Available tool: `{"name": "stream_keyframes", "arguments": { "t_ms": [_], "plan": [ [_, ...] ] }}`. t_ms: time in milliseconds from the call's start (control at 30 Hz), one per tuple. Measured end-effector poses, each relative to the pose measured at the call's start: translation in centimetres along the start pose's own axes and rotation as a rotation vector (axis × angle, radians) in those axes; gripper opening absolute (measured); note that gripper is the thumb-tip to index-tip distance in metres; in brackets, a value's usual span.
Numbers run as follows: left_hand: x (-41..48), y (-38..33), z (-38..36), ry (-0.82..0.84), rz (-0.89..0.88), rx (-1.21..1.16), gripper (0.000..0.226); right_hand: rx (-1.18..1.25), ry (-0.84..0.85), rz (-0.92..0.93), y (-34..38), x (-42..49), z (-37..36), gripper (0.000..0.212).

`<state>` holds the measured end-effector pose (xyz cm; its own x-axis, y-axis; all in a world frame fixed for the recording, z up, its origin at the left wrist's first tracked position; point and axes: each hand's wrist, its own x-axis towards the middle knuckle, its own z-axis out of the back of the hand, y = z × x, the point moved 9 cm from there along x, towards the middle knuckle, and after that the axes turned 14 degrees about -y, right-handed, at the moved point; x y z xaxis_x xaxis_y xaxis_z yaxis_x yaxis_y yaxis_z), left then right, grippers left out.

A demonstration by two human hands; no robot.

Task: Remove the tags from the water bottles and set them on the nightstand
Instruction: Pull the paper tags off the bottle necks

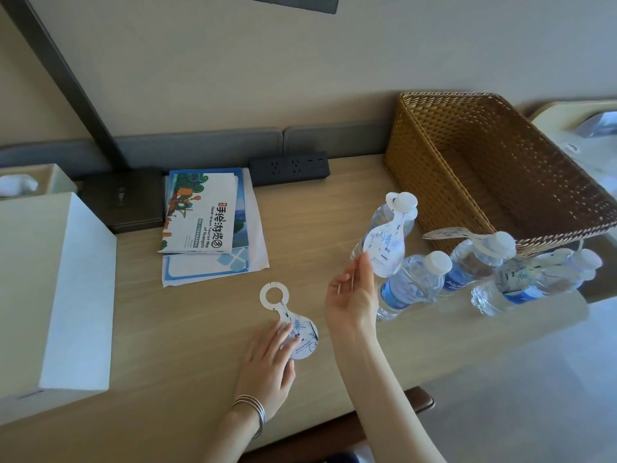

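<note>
Light-wood surface (200, 355), beige wall (300, 78). Left hand (267, 362) flat on white keyhole-shaped paper tag (309, 333). Right hand (350, 299) touches hanging white bottle tag (384, 252), grip unclear.

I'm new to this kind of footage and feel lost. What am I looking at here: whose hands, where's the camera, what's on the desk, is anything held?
There is no machine: a person wears one wide-angle camera on the head, looking down at their own hands. The left hand, with silver bangles, presses flat on a white and blue paper ring tag lying on the light wooden tabletop. The right hand reaches up, fingertips touching a second tag hanging from the neck of a clear plastic water bottle. Neither hand shows a closed grip. More bottles stand beside it, among them an untagged bottle, before a brown woven basket. A folded tourist map, a white box and a black power strip lie further left.
</note>
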<state>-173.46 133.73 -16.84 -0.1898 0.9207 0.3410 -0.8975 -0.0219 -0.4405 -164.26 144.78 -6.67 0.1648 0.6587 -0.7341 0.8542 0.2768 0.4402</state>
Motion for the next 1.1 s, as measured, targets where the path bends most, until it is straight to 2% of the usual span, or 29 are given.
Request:
{"name": "stream_keyframes", "arguments": {
  "t_ms": [133,467,633,700,800,900,1033,1100],
  "plan": [
    [0.0,0.0,0.0,-0.005,-0.005,-0.003,0.037,-0.149,0.061,0.276,2.1,-1.7,-1.8,0.006],
    [-0.1,0.1,-0.3,-0.018,-0.013,-0.016,0.037,-0.338,0.028,0.773,6.9,-3.2,0.3,0.043],
    [-0.2,0.2,-0.4,-0.052,-0.012,-0.023,0.038,-0.470,0.067,0.937,8.7,-3.5,1.0,0.028],
    [-0.3,0.2,-0.3,-0.058,-0.017,-0.020,0.038,-0.552,0.254,0.914,8.0,-3.7,0.3,0.025],
    [-0.2,0.0,0.1,-0.083,-0.019,-0.031,0.037,-0.743,0.518,0.741,4.9,-2.6,0.8,0.017],
    [-0.2,0.0,1.0,-0.141,0.013,-0.095,0.033,-1.037,0.456,0.623,1.5,0.8,3.8,0.026],
    [-0.2,-0.1,1.1,-0.130,-0.049,-0.049,0.031,-1.360,0.318,0.622,-0.8,4.2,7.7,0.050],
    [-0.1,0.0,0.9,-0.109,-0.042,-0.031,0.032,-1.476,0.298,0.664,-1.2,4.9,9.2,0.051]
  ]
}}
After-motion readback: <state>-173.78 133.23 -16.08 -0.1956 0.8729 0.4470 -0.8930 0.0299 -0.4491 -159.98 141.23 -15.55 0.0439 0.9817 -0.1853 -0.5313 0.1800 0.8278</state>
